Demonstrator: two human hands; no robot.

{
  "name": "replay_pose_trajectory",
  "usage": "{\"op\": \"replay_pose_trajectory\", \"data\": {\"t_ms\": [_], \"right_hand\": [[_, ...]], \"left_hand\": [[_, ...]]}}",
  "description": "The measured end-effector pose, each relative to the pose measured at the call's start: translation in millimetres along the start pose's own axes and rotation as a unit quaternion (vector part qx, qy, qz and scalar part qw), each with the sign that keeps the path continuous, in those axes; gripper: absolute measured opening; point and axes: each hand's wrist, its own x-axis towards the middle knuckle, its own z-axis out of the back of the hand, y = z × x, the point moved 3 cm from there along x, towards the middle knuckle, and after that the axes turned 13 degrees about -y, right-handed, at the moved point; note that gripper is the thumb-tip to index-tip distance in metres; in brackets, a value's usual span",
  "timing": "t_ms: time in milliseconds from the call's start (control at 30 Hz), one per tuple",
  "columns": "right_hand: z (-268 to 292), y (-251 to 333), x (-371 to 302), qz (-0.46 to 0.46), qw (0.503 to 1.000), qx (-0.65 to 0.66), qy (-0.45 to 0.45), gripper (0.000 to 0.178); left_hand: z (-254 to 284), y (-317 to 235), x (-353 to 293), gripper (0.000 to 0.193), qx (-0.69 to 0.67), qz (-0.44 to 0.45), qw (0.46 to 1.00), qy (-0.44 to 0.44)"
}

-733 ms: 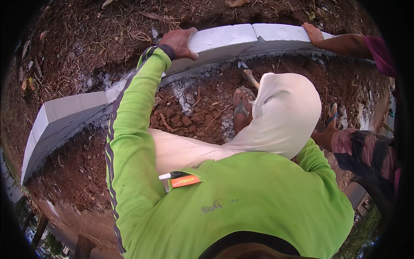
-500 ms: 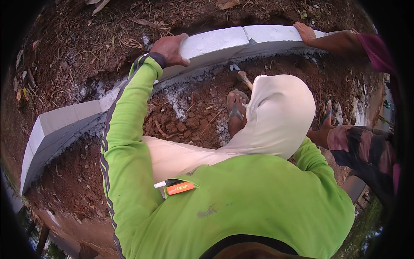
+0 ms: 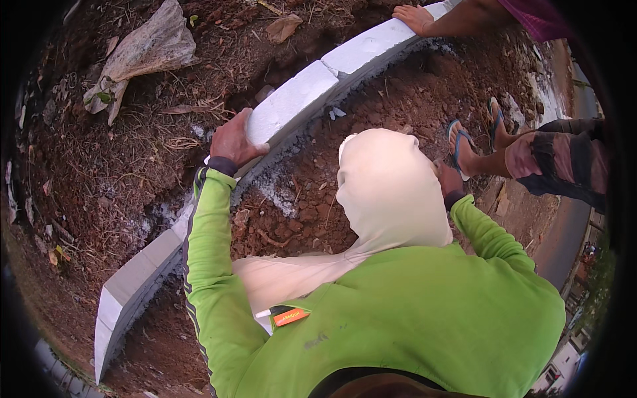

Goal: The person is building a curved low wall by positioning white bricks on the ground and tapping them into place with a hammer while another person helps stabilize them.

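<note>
A curved row of white blocks is set on edge in the soil. My left hand is closed over the near end of one white block, thumb on its near side and fingers toward its far side. Beyond it, a second white block adjoins, with a chipped joint between. My right hand is beside my raised knee, which hides most of its fingers; whether it holds anything is not visible. A co-worker's hand rests on the farther block.
Grey-white blocks continue the row at lower left. Loose reddish soil and white crumbs lie along its near side. A crumpled dirty sack lies beyond. The co-worker's sandalled foot stands at right, near a road.
The view has turned, so the block row slants more steeply. My left hand stays on the block. My right hand has come into sight beside the knee; the wooden handle seen earlier there is hidden.
</note>
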Motion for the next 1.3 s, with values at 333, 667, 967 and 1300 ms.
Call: {"op": "replay_pose_trajectory", "data": {"t_ms": [333,667,967,1300], "right_hand": [[15.5,46.7,-41.0,-0.037,0.981,-0.125,0.141,0.028],[-13.4,33.3,-8.0,-0.014,0.991,-0.112,0.072,0.029],[-10.4,31.7,-15.1,-0.028,0.988,-0.125,0.082,0.028],[2.4,35.3,-19.9,-0.043,0.997,-0.058,0.040,0.026]], "left_hand": [[-3.7,-14.3,-8.5,0.081,0.051,-0.020,0.998,-0.037],[-4.0,-8.8,-14.9,0.078,0.061,-0.025,0.997,-0.045],[-2.0,-16.9,-16.2,0.079,0.065,-0.005,0.997,-0.033],[-22.2,6.6,-2.5,0.086,0.062,0.006,0.998,-0.029]]}}
